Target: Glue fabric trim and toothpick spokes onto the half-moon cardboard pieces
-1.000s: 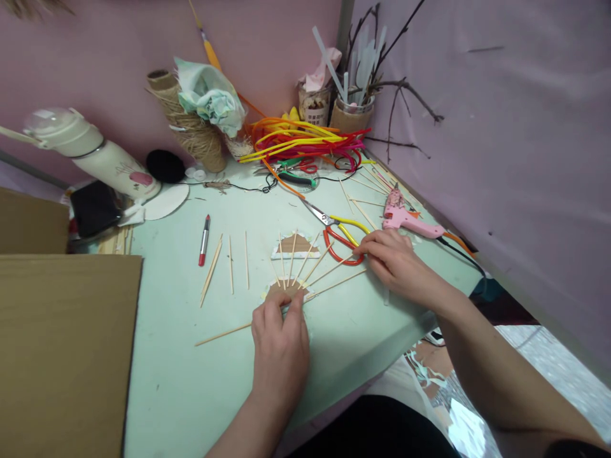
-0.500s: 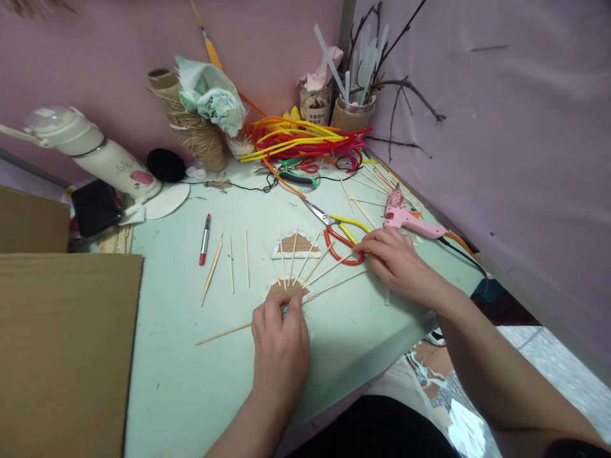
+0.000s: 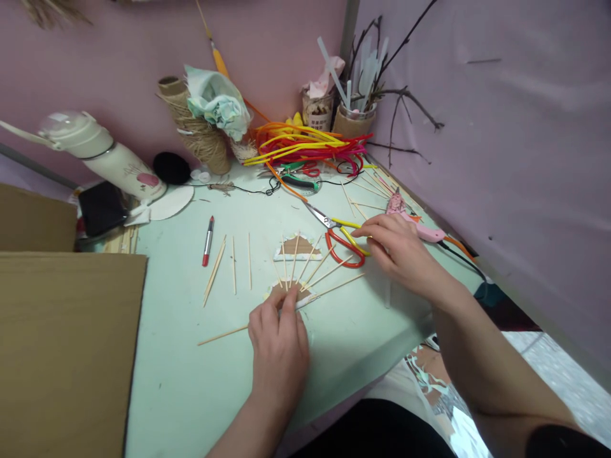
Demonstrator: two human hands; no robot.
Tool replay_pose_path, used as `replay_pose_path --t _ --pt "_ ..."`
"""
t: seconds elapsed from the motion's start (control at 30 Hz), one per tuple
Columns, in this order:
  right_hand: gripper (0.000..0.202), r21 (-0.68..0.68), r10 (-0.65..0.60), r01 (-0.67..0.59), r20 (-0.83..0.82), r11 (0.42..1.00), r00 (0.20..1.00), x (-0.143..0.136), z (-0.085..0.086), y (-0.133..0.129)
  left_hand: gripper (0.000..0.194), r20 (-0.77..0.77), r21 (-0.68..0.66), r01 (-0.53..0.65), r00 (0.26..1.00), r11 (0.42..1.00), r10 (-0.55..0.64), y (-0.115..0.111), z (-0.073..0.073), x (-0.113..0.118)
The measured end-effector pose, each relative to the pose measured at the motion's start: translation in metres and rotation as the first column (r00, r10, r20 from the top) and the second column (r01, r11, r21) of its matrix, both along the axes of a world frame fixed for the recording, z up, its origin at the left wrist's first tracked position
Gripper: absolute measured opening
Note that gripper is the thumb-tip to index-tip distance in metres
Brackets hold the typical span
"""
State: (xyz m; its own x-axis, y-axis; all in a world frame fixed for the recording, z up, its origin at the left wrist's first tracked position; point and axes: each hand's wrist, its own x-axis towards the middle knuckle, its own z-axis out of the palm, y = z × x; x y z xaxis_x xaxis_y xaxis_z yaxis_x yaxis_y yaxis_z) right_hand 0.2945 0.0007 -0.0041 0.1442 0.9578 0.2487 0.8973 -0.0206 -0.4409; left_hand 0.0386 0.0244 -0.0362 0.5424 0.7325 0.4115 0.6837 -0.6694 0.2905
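Observation:
My left hand [image 3: 279, 327] rests on the lower cardboard half-circle [image 3: 305, 295], its bent fingers closed at the edge and partly hiding it. Thin wooden sticks [image 3: 326, 273] fan out from that half-circle. Another stick [image 3: 222, 336] runs out to the left from beneath my left hand. Above lies a second cardboard half-circle [image 3: 300, 247] with a pale, patterned rim, and some sticks cross over it. My right hand [image 3: 398, 251] hovers with fingers apart and nothing visible in them, beside the yellow handle of the scissors [image 3: 346, 245], whose other handle is red.
Several loose sticks [image 3: 233, 264] and a red-and-silver pen [image 3: 208, 242] lie to the left. A pink glue gun [image 3: 420, 227] with a cord is behind my right hand. Pipe cleaners [image 3: 305, 143], pliers [image 3: 300, 182], twine [image 3: 203, 137] and a bottle [image 3: 119, 165] stand behind. Cardboard [image 3: 67, 343] covers the left.
My right hand has lifted off the stick end near the scissors and drawn up slightly. My left hand stays at the lower half-circle, its fingers shifted a little. The view has moved slightly.

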Motion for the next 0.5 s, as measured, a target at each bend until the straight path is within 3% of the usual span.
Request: replay_pose_path --t 0.27,0.5 --pt "0.033 0.016 0.02 -0.02 -0.009 1.0 1.0 -0.013 0.009 0.016 0.038 0.008 -0.01 -0.043 0.999 0.999 0.043 0.0 -0.001 -0.001" --pt "0.033 0.012 0.021 -0.021 0.001 1.0 1.0 -0.017 0.012 0.026 0.033 -0.009 -0.006 -0.076 0.997 0.997 0.076 0.003 0.007 -0.005"
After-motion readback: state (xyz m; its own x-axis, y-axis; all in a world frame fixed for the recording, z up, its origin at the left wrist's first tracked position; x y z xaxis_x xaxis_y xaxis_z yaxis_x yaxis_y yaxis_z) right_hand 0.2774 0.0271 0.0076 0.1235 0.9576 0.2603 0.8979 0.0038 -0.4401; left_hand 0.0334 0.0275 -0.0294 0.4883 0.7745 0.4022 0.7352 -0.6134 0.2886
